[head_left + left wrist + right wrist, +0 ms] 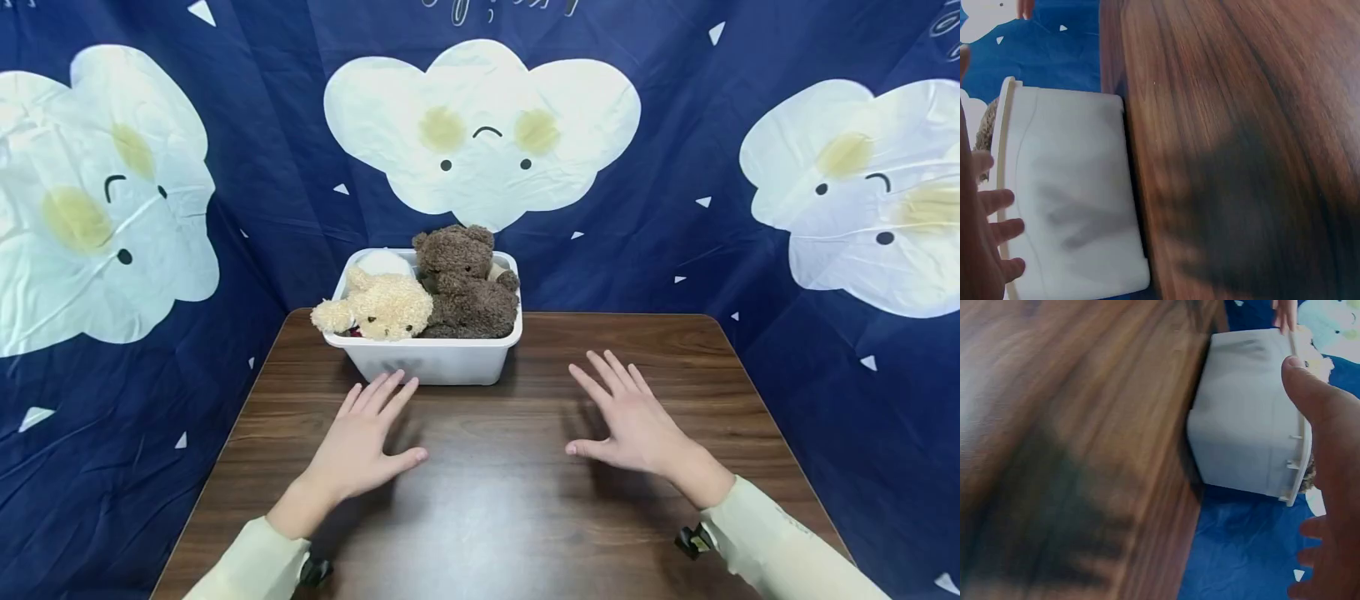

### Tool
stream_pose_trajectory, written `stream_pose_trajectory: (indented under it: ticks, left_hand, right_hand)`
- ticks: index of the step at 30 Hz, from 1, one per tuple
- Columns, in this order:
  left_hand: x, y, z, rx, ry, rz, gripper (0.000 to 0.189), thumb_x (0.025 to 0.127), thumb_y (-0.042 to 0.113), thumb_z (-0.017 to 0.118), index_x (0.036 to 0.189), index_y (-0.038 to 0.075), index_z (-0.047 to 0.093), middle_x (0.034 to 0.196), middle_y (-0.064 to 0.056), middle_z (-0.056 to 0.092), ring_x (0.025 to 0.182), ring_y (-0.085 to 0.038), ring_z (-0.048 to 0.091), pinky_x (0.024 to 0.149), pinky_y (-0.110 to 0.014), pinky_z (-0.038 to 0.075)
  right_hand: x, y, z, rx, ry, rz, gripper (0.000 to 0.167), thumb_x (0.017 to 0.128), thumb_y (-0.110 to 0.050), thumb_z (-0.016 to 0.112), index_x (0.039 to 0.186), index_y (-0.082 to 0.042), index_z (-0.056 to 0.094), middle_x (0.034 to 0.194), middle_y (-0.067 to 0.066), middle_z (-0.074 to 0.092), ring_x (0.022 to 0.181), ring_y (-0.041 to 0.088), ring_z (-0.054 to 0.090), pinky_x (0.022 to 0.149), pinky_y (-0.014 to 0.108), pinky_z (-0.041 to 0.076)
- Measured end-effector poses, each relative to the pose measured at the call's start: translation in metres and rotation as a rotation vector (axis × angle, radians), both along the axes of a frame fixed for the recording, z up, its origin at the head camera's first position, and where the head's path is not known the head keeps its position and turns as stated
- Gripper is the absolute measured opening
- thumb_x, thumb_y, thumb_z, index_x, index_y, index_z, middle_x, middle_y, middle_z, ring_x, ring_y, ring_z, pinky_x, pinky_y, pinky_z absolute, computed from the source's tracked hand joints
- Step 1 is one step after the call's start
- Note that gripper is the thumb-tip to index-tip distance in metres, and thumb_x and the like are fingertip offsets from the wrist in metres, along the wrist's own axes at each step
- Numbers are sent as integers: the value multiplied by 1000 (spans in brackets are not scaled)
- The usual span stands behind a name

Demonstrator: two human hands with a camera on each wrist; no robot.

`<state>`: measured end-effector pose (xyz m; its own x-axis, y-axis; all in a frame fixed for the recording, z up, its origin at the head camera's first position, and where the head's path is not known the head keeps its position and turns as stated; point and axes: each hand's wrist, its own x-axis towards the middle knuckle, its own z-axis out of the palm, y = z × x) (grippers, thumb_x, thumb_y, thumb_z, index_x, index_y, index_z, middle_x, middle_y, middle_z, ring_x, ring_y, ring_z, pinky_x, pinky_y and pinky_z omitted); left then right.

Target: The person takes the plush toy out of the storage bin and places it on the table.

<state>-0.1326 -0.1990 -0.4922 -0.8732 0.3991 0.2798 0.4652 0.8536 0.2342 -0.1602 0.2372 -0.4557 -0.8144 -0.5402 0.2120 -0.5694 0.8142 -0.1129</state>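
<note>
Standing just left of centre in the head view — tub [427, 362]: white, smooth plastic, with a rim and tapering sides.
Brown bear [471, 305]: dark curly fur, in the tub's right half, head above the rim.
Cream toy [394, 305]: pale, fluffy, dark-eyed, at the tub's left.
Left hand [358, 448]: fingers spread, lower left, near the tub.
Right hand [634, 423]: fingers spread — lower right, over the table [495, 500].

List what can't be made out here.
Head: floor of white rectangular plastic bin, hidden by cream curly plush and dark brown plush bear.
Head: white lettering on navy fabric backdrop, cropped by top edge.
Left wrist: left hand, partly cropped by left edge.
Right wrist: right hand, partly cropped by right edge.
</note>
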Motion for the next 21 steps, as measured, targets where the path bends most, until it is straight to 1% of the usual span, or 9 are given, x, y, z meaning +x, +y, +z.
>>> stream_pose_trajectory:
  ticks: [3,5,8,10,12,14,16,18,21]
  left_hand:
    - [-2,-1,1,128,-11,32,94,85,63,72,161,25,33,160,-10,43,145,-36,42,118,-63,34]
    - [-3,-1,1,230,-27,69,84,89,55,72,158,22,38,155,-10,49,140,-34,49,113,-60,42]
    - [-6,0,4,424,-61,128,67,95,41,70,152,15,46,146,-11,57,130,-34,57,104,-56,50]
    - [-10,1,5,554,-99,166,56,100,34,65,148,11,50,140,-13,62,123,-32,63,100,-51,53]
    - [-14,4,8,679,-147,212,48,103,28,61,144,6,53,134,-15,66,116,-27,66,97,-39,55]
    - [-19,7,9,800,-211,269,44,105,28,57,141,4,55,129,-18,68,108,-19,68,90,-28,56]
    - [-24,10,11,921,-286,330,44,106,31,55,139,2,56,126,-20,68,100,-10,69,83,-20,55]
    - [-29,13,12,1042,-354,384,45,106,33,54,138,1,55,123,-20,69,94,-7,69,78,-20,57]
    - [-38,16,12,1183,-438,444,44,106,35,54,136,2,54,119,-14,71,92,-11,73,78,-30,61]
  right_hand:
    - [-9,-4,10,-57,35,45,115,71,-81,73,160,-19,35,165,19,32,153,45,26,120,70,28]
    - [-16,-8,18,-100,49,66,114,71,-80,75,158,-17,37,162,20,35,151,45,29,120,68,31]
    - [-28,-16,30,-171,51,77,111,70,-76,78,156,-16,41,159,18,40,149,42,36,117,65,36]
    - [-38,-23,38,-213,43,77,109,70,-74,80,155,-17,42,157,15,43,146,38,41,116,61,40]
    - [-49,-30,44,-247,26,79,107,71,-73,81,154,-18,44,155,12,45,143,34,43,115,58,42]
    - [-61,-39,49,-277,3,84,103,71,-71,82,153,-19,46,154,10,46,142,31,45,114,55,44]
    - [-73,-47,54,-302,-24,94,100,72,-68,83,151,-18,48,153,8,47,142,28,45,114,52,45]
    - [-84,-56,59,-324,-51,102,96,73,-65,84,149,-17,50,152,6,48,141,26,46,114,50,45]
    - [-100,-71,66,-341,-85,105,92,75,-60,86,148,-16,51,148,4,51,139,23,49,115,47,45]
